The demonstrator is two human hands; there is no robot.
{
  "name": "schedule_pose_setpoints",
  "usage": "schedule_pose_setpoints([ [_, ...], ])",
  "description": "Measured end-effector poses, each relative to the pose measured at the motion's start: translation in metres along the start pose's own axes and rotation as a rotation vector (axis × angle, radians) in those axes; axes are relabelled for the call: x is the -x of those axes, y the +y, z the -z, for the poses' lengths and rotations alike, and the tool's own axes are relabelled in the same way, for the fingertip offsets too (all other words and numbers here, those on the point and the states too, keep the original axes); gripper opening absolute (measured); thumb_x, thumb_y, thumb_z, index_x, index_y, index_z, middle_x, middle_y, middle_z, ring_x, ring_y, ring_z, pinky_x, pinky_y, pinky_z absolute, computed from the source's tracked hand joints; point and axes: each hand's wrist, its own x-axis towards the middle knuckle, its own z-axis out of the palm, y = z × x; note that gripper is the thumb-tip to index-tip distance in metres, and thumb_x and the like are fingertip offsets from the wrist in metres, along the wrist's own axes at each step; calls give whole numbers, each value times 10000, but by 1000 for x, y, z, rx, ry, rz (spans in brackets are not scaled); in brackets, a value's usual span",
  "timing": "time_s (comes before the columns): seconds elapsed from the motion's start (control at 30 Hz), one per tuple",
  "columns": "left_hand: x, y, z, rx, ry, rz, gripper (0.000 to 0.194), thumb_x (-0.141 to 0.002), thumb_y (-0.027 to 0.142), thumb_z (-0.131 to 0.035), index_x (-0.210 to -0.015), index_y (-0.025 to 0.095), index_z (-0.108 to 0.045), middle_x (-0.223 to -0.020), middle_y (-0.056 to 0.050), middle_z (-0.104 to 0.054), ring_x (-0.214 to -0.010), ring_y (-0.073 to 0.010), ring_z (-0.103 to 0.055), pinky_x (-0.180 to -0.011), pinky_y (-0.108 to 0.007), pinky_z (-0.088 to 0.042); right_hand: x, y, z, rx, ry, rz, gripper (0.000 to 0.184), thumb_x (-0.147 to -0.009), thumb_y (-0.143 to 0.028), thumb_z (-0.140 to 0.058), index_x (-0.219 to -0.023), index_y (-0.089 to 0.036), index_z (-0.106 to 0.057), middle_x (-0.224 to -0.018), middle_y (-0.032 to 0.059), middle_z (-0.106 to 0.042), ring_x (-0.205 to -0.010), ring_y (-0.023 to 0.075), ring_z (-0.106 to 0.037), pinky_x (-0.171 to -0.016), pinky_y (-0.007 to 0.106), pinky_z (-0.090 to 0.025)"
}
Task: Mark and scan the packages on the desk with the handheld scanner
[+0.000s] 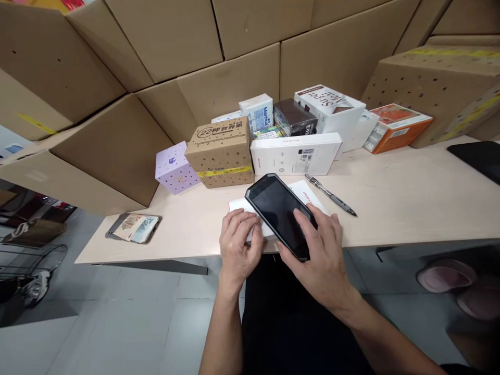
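Right hand point(322, 245) grips phone point(278, 211); left hand point(240, 242) curled at white box point(307, 194), grip unclear.
Labels: "Manhua" packet point(257, 115), "22" carton point(222, 156).

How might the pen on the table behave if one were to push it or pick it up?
The pen would probably roll if pushed sideways, as its slim barrel looks round and the tabletop flat. It should feel stiff and light, being straight and plastic-looking.

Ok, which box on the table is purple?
The small box just left of the brown box marked 22; no other box there is purple.
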Motion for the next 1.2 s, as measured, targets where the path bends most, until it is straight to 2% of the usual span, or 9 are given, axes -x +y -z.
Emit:
schedule_pose_setpoints([
  [0.1, 4, -1, -2, 2, 21, 44, 257, -898, 102, -619, -1131, 205, -648, -1036, -63, -727, -1115, -227, -628, -997, -456, -537, 0, -1, 1, 3, -21, -10, 619, -855, -302, -708, -1398, -106, -486, -1392, 254, -536, -1318, 373, -544, -1118, 628, -403],
  [0.17, 8, -2, -4, -9, 44, 66, 370, -894, 111, -624, -1254, 196, -617, -1100, -87, -726, -1160, -240, -622, -994, -457, -548, -1, -2, 0, 7, -31, -20, 638, -858, -311, -704, -1421, -130, -463, -1399, 248, -527, -1320, 379, -538, -1106, 636, -411],
  [0.27, 11, -2, -6, -54, 59, 28, 493, -897, 105, -608, -1380, 192, -555, -1173, -111, -720, -1203, -253, -619, -1014, -478, -547, -1, -3, -1, 3, -32, -35, 668, -865, -327, -697, -1454, -169, -424, -1411, 239, -513, -1318, 391, -536, -1082, 648, -422],
  [0.47, 11, -2, -5, -111, 35, -29, 483, -896, 61, -582, -1361, 189, -582, -1187, -115, -722, -1224, -269, -609, -1027, -508, -539, -2, -4, -1, -1, -44, -49, 694, -876, -338, -686, -1483, -190, -384, -1424, 233, -503, -1331, 389, -525, -1084, 644, -417],
  [0.8, 11, -2, -5, -110, 8, -29, 493, -898, 52, -571, -1371, 190, -583, -1161, -100, -737, -1225, -266, -597, -1036, -506, -531, -5, -4, 1, 11, -20, -14, 690, -860, -326, -698, -1453, -106, -422, -1375, 268, -534, -1307, 394, -532, -1061, 625, -451],
  [1.2, 11, -2, -4, -122, -22, -27, 514, -916, 66, -541, -1406, 218, -567, -1170, -85, -742, -1242, -262, -586, -1038, -498, -525, -6, -2, 2, -2, -31, -15, 710, -866, -335, -696, -1480, -147, -394, -1381, 247, -535, -1303, 387, -540, -1040, 606, -479],
])
